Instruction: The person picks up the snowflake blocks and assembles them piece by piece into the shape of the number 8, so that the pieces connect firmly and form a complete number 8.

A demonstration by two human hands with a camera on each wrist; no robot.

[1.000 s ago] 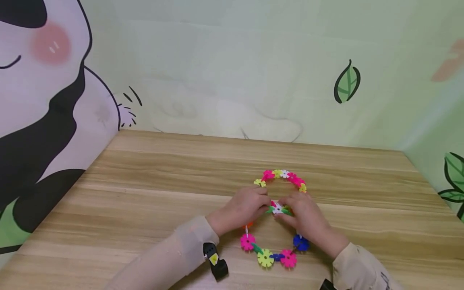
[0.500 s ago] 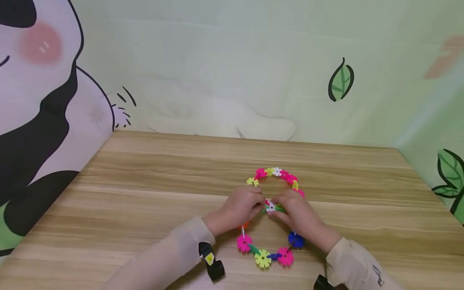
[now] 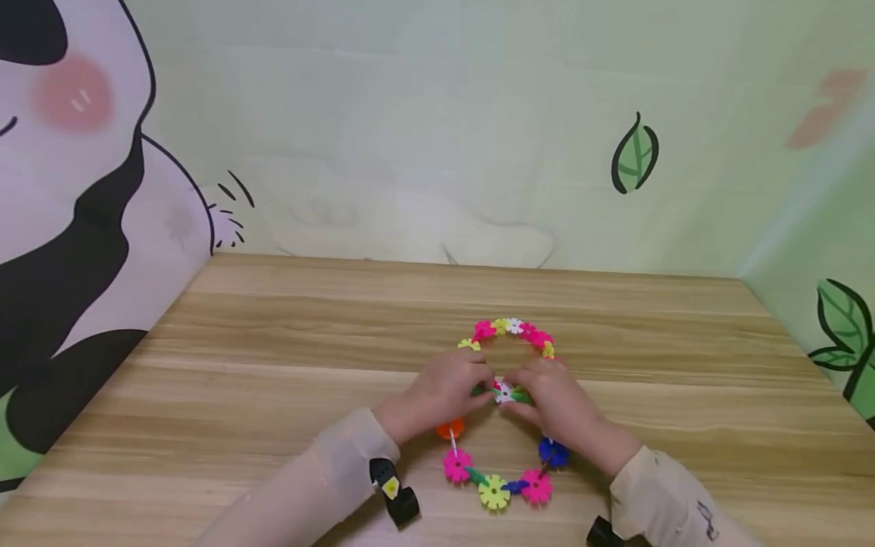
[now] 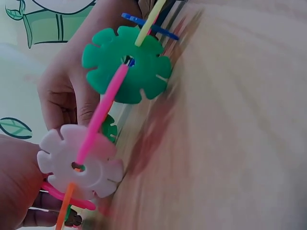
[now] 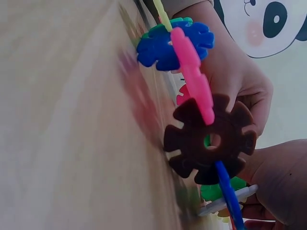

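A chain of snowflake discs, slotted together in many colours, forms a closed-looking outline on the table. Across its middle, between both hands, sits a white snowflake disc with green discs at its sides. My left hand pinches the left part of this crosspiece. From the right, my right hand grips its other side, thumb near the white disc. In the left wrist view a green disc and a pale disc hang before the hands; the right wrist view has a brown disc in front. Fingertips are partly hidden.
The wooden table runs back to a pale green wall with a painted panda at left. Black wrist cameras, such as the left one, hang close over the tabletop.
Both hands and the disc chain appear shifted slightly left along with the whole view. The hands keep their hold on the crosspiece; a little more green shows by the left fingers.
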